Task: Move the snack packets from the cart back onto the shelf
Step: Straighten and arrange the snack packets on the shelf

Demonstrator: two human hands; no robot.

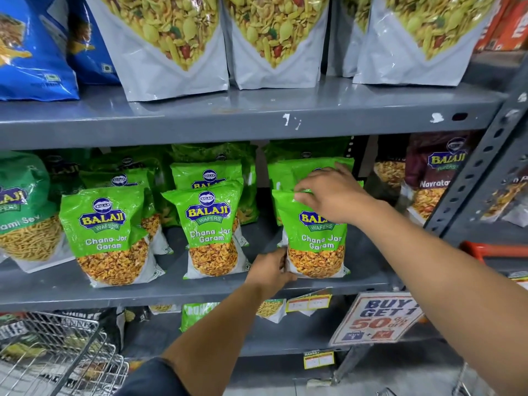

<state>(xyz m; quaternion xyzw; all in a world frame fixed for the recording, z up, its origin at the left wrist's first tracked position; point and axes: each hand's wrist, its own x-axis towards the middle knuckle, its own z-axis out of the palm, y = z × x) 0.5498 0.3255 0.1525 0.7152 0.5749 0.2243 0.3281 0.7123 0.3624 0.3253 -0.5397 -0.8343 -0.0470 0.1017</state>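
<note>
A green Chana Jor Garam packet stands upright at the front right of the grey middle shelf. My right hand pinches its top edge. My left hand grips its lower left corner. Two more packets of the same kind stand to its left, with further green packets in rows behind. The wire cart is at the bottom left, with dark snack packets behind it.
Large grey namkeen pouches and blue bags fill the upper shelf. Maroon Navratan packets stand to the right by a perforated upright post. A "Buy 1 Get 1" sign hangs below. An orange handle shows at the right.
</note>
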